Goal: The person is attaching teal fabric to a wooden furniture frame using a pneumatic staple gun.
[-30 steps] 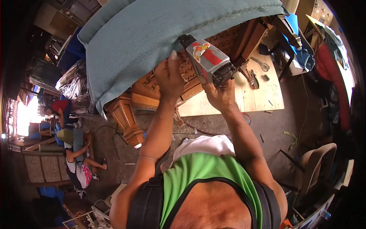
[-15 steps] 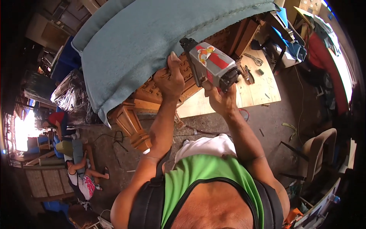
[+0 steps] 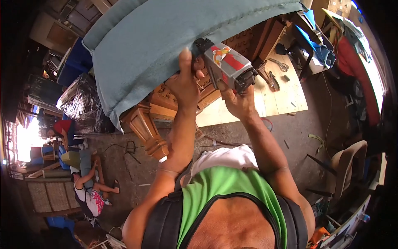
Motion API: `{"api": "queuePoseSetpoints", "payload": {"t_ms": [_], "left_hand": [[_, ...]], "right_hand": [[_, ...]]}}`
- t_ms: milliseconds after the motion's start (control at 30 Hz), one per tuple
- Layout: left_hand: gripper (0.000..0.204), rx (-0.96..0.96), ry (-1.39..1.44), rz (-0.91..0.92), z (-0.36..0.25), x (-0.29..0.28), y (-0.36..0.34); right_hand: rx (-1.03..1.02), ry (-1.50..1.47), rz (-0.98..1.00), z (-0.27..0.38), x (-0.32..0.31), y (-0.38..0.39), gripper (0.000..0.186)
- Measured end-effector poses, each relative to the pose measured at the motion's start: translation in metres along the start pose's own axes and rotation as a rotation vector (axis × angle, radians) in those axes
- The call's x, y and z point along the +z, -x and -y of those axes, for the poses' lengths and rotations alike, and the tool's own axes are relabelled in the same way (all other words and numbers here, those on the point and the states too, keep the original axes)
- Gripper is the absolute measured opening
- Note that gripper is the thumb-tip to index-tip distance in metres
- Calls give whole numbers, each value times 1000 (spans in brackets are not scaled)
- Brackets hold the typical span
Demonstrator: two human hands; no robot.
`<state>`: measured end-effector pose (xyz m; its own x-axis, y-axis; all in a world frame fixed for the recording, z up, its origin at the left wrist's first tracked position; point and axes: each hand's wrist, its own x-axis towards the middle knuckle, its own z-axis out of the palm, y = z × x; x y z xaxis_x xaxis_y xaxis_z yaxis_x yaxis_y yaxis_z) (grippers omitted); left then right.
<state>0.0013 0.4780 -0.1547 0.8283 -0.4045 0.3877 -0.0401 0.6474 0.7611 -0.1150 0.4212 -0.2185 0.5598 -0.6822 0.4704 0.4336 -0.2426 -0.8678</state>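
A grey staple gun (image 3: 228, 62) with red bands and a sticker is gripped in my right hand (image 3: 239, 101), which wraps round its lower side. Its dark front end lies against the edge of the blue-grey upholstery fabric (image 3: 137, 54). That fabric spreads over a wooden seat frame with springs showing beneath. My left hand (image 3: 185, 85) is at the same fabric edge, just left of the staple gun. Its thumb lies over the cloth and its fingers curl at the edge, partly hidden. A carved wooden leg (image 3: 145, 128) sticks out beside my left forearm.
Scissors (image 3: 279, 64) and pliers (image 3: 273, 81) lie on a plywood board (image 3: 286, 99). A brown chair (image 3: 350, 168) stands at right. A plastic-wrapped bundle (image 3: 81, 99) is at left. Two people are farther left, one a seated person (image 3: 93, 189). A thin cord (image 3: 327, 103) trails along the floor.
The staple gun and my right hand have shifted slightly left and up along the fabric edge. My left thumb has moved up, and more of its fingers show. The view has turned a little.
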Motion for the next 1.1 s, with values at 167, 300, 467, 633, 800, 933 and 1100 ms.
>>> {"api": "queuePoseSetpoints", "payload": {"t_ms": [167,300,467,633,800,933,1100], "left_hand": [[19,218,-422,111,13,-22,-6],[21,301,-469,112,38,-41,-16],[28,398,-487,103,24,-28,-7],[26,80,-299,63,2,-31,0],[22,244,-404,85,-3,-34,1],[26,205,-418,57,2,-43,1],[35,634,-699,132,6,-44,-8]], "right_hand": [[13,83,-35,6,0,2,30],[38,17,-69,17,10,12,31],[-141,129,-75,21,19,3,29],[-112,104,-73,5,21,3,24],[-7,28,-20,6,18,9,25],[25,163,-12,18,20,16,30],[-108,145,-47,16,34,12,30]]}}
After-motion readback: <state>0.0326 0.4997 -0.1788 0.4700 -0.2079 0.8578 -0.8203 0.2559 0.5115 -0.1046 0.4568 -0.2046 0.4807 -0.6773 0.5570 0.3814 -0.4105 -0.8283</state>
